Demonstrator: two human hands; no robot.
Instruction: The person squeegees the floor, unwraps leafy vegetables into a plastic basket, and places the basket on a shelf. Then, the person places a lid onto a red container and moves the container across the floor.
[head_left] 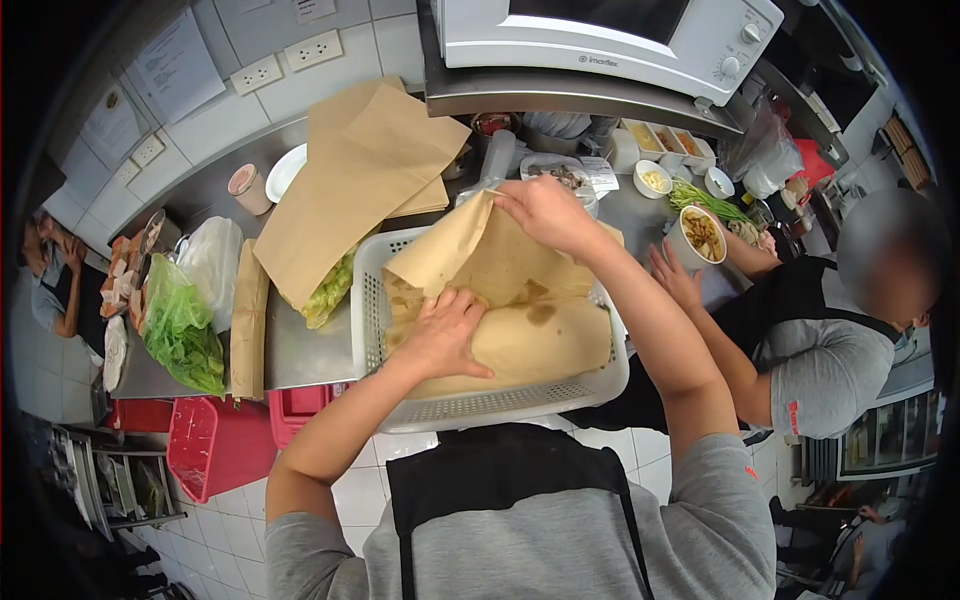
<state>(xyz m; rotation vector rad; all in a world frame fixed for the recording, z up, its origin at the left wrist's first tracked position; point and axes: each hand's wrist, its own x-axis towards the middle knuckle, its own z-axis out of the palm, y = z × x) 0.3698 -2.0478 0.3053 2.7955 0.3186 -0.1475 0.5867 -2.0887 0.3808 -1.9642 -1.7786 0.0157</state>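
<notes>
A white perforated plastic basket (365,330) stands in front of me, lined with brown paper (545,345) that has dark damp stains. My left hand (440,335) lies on the paper with its thumb spread away from the fingers. At the far side of the basket, my right hand (548,212) pinches the raised edge of the paper. What lies under the paper is hidden. Left of the basket, large loose brown sheets (345,185) partly cover a bag of yellow-green leaves (328,295).
A microwave (600,45) sits on a shelf above. On the left are green leaves in plastic (180,330) and a paper roll (248,325). A red bin (215,445) stands below. To the right, a co-worker (830,310) holds a bowl of food (702,237).
</notes>
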